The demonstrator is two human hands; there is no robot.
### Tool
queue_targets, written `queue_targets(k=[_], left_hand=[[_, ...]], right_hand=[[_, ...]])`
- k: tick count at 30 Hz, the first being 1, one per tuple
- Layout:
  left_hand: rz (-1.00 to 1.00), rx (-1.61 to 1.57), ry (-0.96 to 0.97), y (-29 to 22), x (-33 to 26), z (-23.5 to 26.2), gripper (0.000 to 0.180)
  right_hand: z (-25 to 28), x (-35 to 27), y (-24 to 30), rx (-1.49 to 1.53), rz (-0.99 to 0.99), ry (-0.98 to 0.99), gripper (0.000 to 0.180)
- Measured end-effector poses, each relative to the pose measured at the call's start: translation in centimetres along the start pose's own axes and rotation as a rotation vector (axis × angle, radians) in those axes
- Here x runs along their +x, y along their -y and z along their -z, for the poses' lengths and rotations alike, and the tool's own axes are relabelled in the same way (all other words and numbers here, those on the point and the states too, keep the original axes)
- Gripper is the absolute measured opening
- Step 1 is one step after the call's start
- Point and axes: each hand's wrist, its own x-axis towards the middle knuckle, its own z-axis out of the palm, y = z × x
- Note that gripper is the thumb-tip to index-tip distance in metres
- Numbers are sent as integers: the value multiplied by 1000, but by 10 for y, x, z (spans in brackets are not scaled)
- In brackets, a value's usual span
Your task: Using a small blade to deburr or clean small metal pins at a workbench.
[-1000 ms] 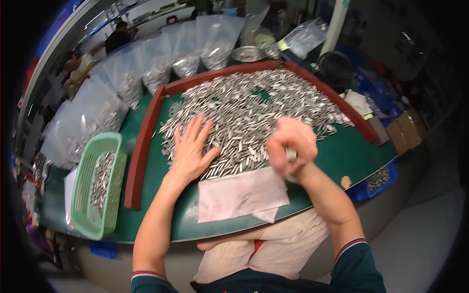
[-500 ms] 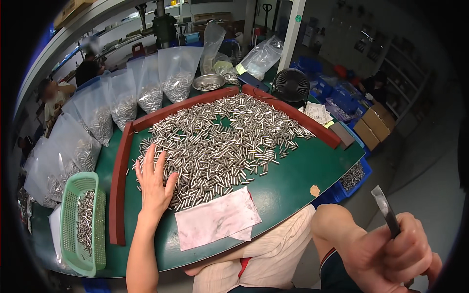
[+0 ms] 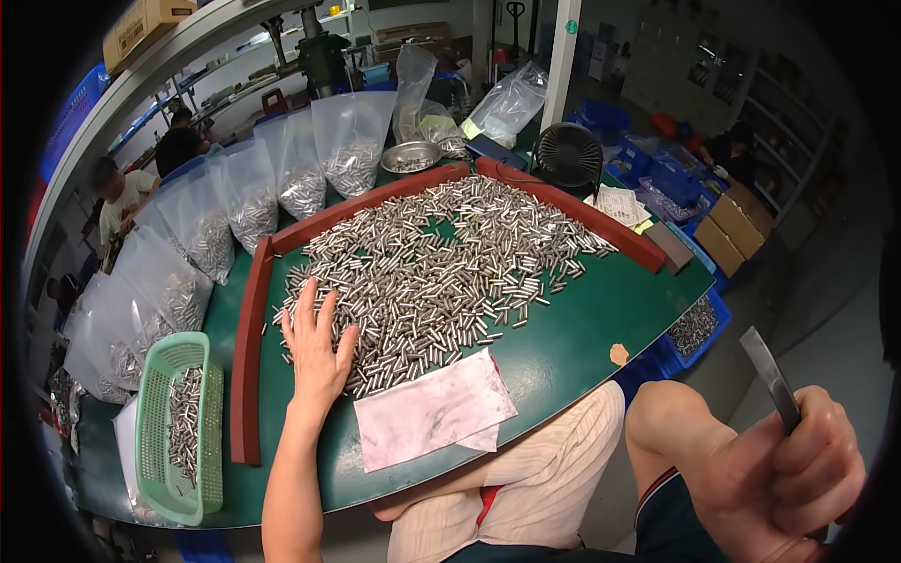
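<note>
A broad heap of small metal pins (image 3: 441,272) lies spread on the green tabletop (image 3: 601,314). My left hand (image 3: 317,352) rests at the heap's left edge with its fingers spread, touching pins and gripping none. Off the table at the lower right, my right hand (image 3: 788,469) is closed round a flat metal strip (image 3: 771,375), whose end points up and to the left. A stained pink-white cloth (image 3: 432,413) lies at the table's front edge, just right of my left wrist.
Dark red wooden bars (image 3: 250,366) border the heap. At the left stands a green plastic basket (image 3: 178,427) of pins, with several filled clear bags (image 3: 355,150) behind it. A metal bowl (image 3: 411,157) and a black fan (image 3: 569,155) stand at the back. Co-workers (image 3: 120,197) sit beyond.
The whole view has shifted slightly, so the table appears further right. My left hand keeps its place on the pins; my right hand still grips the strip, its end now a little more tilted.
</note>
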Motion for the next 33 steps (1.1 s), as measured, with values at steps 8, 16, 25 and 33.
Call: queue_targets(k=[8,16,25,33], left_hand=[[21,7,14,2,4,-3,47],[21,26,13,5,0,-1,47],[-15,-16,-43,11,-5,-8,39],[-37,-87,-66,21,0,15,12]], right_hand=[[6,-6,-1,-92,-91,-1,26],[9,-16,-4,-115,-193,20,25],[12,-45,-13,30,-335,-11,32],[14,-71,-67,175,-552,-251,29]])
